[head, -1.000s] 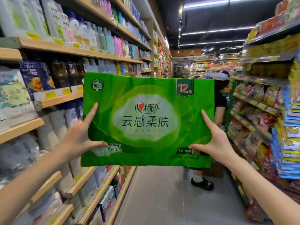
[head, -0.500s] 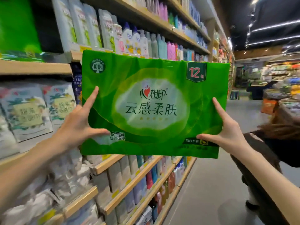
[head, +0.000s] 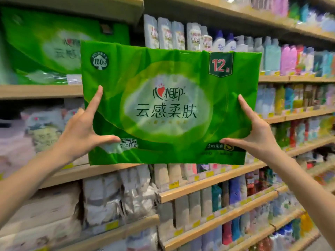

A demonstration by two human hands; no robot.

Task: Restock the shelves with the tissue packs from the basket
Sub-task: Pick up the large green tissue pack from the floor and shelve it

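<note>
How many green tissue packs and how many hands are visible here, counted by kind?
held green tissue pack: 1
shelved green tissue pack: 1 (blurred; there may be more)
left hand and right hand: 2
Total: 4

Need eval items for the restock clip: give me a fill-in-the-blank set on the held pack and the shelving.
The held tissue pack is ____ in colour.
Its top-right badge shows the number ____.
The left hand and right hand grip its ____ half.
A matching pack sits on the wooden shelf to its upper ____.
Missing words: green; 12; lower; left.
</note>
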